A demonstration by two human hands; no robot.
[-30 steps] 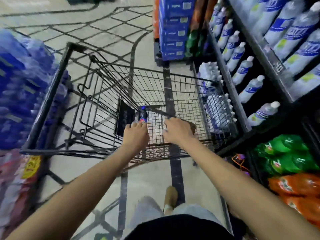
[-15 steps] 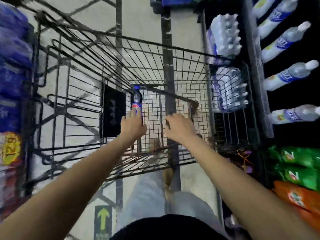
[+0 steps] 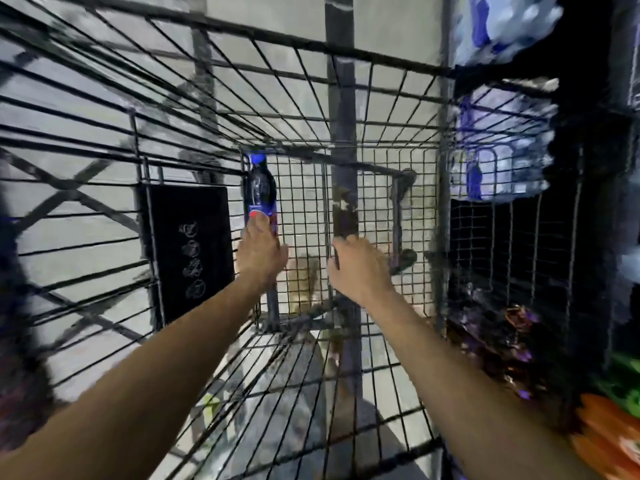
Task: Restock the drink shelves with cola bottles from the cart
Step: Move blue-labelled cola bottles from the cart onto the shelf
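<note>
Leaned deeper into the cart & my left hand, short of it a sec ago, now curls round the base of the cola bottle in the basket (right hand: can't tell, too blurry), so lift's nxt.

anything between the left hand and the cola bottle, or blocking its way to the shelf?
Nothing between: the left hand is on the cola bottle. The cart's wire side wall stands between bottle and the shelves at right.

Bright, even light is seen on floor; shelving at rt is sunk in shadow. Motion blur throughout, esp. edges; cart wires bowed by wide-angle distortion.
</note>
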